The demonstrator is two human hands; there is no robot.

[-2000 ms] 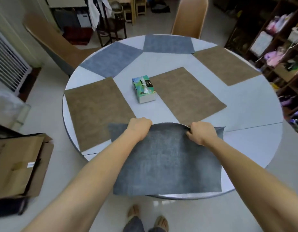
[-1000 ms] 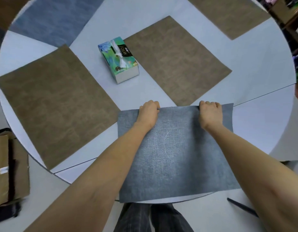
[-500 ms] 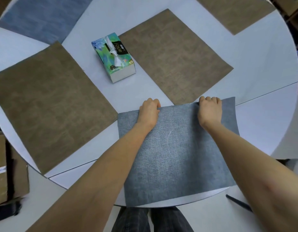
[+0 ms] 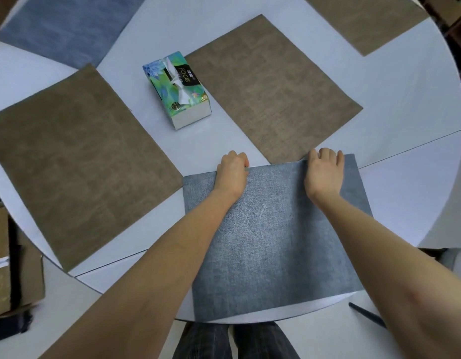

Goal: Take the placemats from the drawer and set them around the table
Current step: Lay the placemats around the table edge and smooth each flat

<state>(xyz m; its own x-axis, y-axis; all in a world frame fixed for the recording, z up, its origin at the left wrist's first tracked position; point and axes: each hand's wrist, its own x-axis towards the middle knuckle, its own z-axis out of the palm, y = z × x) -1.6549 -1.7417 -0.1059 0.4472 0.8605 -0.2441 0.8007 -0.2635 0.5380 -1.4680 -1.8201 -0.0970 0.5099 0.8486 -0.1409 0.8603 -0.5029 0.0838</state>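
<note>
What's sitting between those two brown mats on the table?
A tissue box, lying on bare table between the left brown mat and the middle brown mat, in the head view.

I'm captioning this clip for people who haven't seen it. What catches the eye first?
Two bare forearms reach in from below, the left hand and right hand gripping the far edge of a grey-blue placemat at the table's near rim. Beyond it, a bright green tissue box sits between two brown placemats.

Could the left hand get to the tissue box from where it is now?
Probably yes: the left hand grips the gray placemat, and only bare table lies between it and the tissue box.
</note>
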